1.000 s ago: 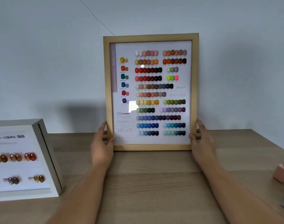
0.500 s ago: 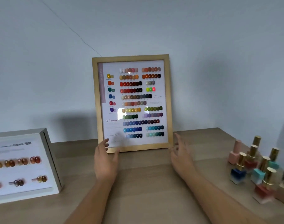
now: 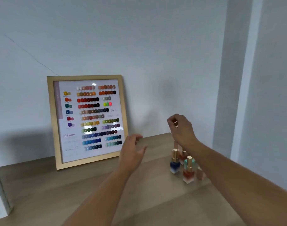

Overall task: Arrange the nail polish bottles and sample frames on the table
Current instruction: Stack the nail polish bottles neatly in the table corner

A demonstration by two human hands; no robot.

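A wooden sample frame (image 3: pixel 89 161) with rows of coloured nail swatches leans upright against the wall at the back of the table (image 3: pixel 74 190). My left hand (image 3: pixel 133 150) hovers open just right of its lower right corner, not touching it. Several nail polish bottles with gold caps stand in a cluster at the right, among them a blue one (image 3: pixel 175 165) and a red one (image 3: pixel 188 175). Above the back of the cluster is my right hand (image 3: pixel 182 129), fingers curled, with a small glint between them. My right wrist hides the back bottles.
A white sample frame (image 3: pixel 1 193) lies at the far left edge, mostly out of view. The wall runs close behind the table, and a wall column (image 3: pixel 234 95) juts out at the right behind the bottles.
Both hands let go of the wooden frame, which now leans on the wall. My view turned right. My right hand rose over the bottles and curled its fingers.
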